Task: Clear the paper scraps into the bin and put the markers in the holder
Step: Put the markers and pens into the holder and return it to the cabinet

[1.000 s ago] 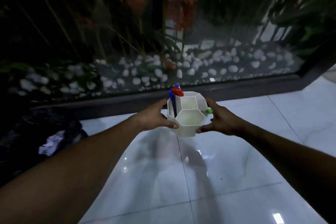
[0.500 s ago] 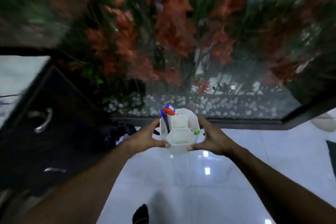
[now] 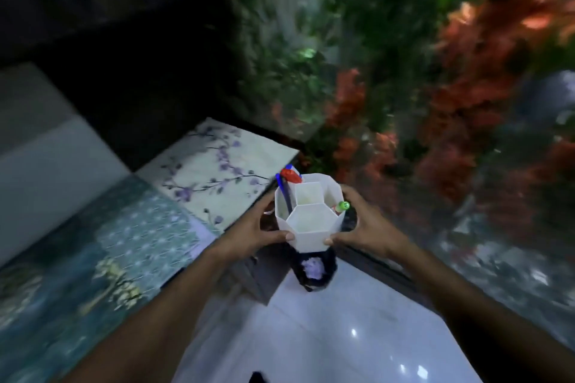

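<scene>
Both hands clasp the white holder [image 3: 309, 221] between them in the head view: the left hand [image 3: 252, 232] curls round its left wall with the thumb tip pressed on the lower front face, and the right hand [image 3: 362, 227] curls round its right wall, thumb tip on the lower front corner, fingers wrapped behind. The holder is held in the air, upright, its hexagonal compartments open toward the camera. In the compartment nearest the left hand stand a blue marker [image 3: 284, 193] and a red marker [image 3: 291, 176], their tops above the rim; in the compartment nearest the right hand sits a green marker [image 3: 342, 206]. The 2 middle compartments show only white walls. Directly below the grip sits a black bin [image 3: 315, 270] on the white tiled floor [image 3: 342, 336], with a pale paper scrap [image 3: 312, 267] inside. Left of the left hand is a table [image 3: 214, 171] with a floral top.
</scene>
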A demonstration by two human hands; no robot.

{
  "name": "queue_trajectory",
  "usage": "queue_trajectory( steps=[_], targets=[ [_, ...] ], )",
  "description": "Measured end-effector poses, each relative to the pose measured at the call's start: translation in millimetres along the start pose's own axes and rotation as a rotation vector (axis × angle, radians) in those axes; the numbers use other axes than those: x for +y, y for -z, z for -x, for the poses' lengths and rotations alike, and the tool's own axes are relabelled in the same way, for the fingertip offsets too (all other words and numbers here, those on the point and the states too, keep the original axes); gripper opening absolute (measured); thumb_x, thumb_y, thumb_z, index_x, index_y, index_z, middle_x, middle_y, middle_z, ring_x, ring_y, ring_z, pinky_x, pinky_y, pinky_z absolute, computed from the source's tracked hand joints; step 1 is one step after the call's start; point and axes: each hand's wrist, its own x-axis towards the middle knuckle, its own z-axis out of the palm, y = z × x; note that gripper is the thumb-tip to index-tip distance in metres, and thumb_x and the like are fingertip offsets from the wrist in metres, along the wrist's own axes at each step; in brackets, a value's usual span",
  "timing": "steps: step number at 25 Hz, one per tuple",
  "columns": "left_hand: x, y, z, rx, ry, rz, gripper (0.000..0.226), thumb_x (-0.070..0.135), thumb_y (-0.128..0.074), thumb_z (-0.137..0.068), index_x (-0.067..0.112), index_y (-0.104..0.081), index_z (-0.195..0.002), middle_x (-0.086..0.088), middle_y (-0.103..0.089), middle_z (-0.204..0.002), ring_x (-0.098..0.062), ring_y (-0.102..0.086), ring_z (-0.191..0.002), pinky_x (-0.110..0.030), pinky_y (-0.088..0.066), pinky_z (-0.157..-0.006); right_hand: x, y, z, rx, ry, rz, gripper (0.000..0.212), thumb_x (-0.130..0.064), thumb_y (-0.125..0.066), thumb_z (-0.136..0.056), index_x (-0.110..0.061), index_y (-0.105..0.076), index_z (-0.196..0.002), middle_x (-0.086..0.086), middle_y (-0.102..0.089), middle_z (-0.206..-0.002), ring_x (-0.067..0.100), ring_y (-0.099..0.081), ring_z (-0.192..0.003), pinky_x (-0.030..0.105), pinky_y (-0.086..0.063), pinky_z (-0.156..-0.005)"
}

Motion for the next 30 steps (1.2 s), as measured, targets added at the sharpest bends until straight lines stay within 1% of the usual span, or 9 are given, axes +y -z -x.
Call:
queue_trajectory(
  steps=[2,5,10,16,20,22,25,28,30],
  targets=[
    [-2,39,21,0.125,0.029,0.035,0.093,0.006,-0.08,-0.083,0.037,-0.029,-0.155,0.007,-0.057,-0.145,-0.012,-0.062,-0.123,-0.033,-0.052,-0.1,-28,-26,-43,-0.059,0.085,0.057,0.103,-0.038,-0.093,-0.059,-0.042,-0.036,-0.144,-0.026,-0.054,-0.138,-0.002,-0.053,-0.126,0.026,-0.046,-0.101],
    [-27,94,45,0.279,0.076,0.034,0.095,0.014,-0.082,-0.081,0.05,-0.029,-0.151,0.016,-0.06,-0.139,-0.01,-0.064,-0.117,-0.034,-0.053,-0.1,-53,-79,-105,-0.15,0.156,0.114,0.111,-0.043,-0.094,-0.056,-0.044,-0.031,-0.148,-0.021,-0.048,-0.146,0.003,-0.049,-0.131,0.033,-0.045,-0.107],
    [-105,174,71,0.468,0.178,0.1,0.101,0.008,-0.085,-0.075,0.048,-0.032,-0.151,0.02,-0.057,-0.141,-0.016,-0.062,-0.12,-0.031,-0.053,-0.097,-58,-191,-196,-0.274,0.186,0.177,0.119,-0.047,-0.091,-0.052,-0.046,-0.025,-0.151,-0.014,-0.049,-0.145,0.008,-0.055,-0.122,0.036,-0.053,-0.097],
    [-204,235,80,0.588,0.352,0.243,0.104,-0.003,-0.079,-0.077,0.044,-0.027,-0.154,0.008,-0.051,-0.149,-0.02,-0.057,-0.127,-0.04,-0.056,-0.096,-47,-306,-278,-0.449,0.149,0.163,0.115,-0.027,-0.094,-0.059,-0.04,-0.027,-0.152,-0.016,-0.05,-0.144,0.011,-0.057,-0.118,0.029,-0.052,-0.095],
    [-247,255,76,0.58,0.447,0.307,0.104,-0.006,-0.075,-0.082,0.041,-0.019,-0.155,0.011,-0.051,-0.144,-0.002,-0.055,-0.118,-0.021,-0.057,-0.082,-30,-354,-303,-0.482,0.109,0.191,0.118,-0.026,-0.094,-0.056,-0.035,-0.028,-0.153,-0.01,-0.052,-0.145,0.015,-0.054,-0.127,0.033,-0.048,-0.102],
    [-268,262,70,0.583,0.48,0.326,0.11,-0.009,-0.075,-0.081,0.037,-0.012,-0.159,0.005,-0.044,-0.151,-0.011,-0.055,-0.12,-0.018,-0.056,-0.077,-22,-370,-312,-0.488,0.081,0.201,0.119,-0.024,-0.094,-0.057,-0.03,-0.026,-0.155,-0.006,-0.051,-0.146,0.018,-0.052,-0.129,0.035,-0.046,-0.105],
    [-291,266,63,0.591,0.496,0.316,0.119,-0.006,-0.079,-0.076,0.038,-0.005,-0.159,0.0,-0.035,-0.16,-0.021,-0.051,-0.129,-0.025,-0.056,-0.085,-17,-386,-319,-0.487,0.027,0.23,0.12,-0.017,-0.093,-0.059,-0.026,-0.023,-0.156,-0.004,-0.052,-0.146,0.021,-0.052,-0.127,0.035,-0.045,-0.105],
    [-303,266,63,0.607,0.515,0.3,0.126,0.005,-0.084,-0.068,0.044,-0.004,-0.157,0.005,-0.031,-0.162,-0.02,-0.043,-0.14,-0.032,-0.052,-0.099,-13,-398,-324,-0.471,-0.015,0.226,0.125,-0.019,-0.094,-0.057,-0.028,-0.018,-0.157,-0.001,-0.055,-0.143,0.024,-0.055,-0.125,0.042,-0.047,-0.104],
    [-307,264,63,0.608,0.507,0.303,0.127,0.01,-0.087,-0.063,0.048,-0.007,-0.155,0.008,-0.029,-0.163,-0.02,-0.039,-0.142,-0.042,-0.049,-0.107,-9,-402,-324,-0.457,-0.052,0.227,0.127,-0.018,-0.095,-0.058,-0.026,-0.016,-0.158,0.0,-0.056,-0.142,0.024,-0.055,-0.125,0.04,-0.047,-0.104]
  ],
)
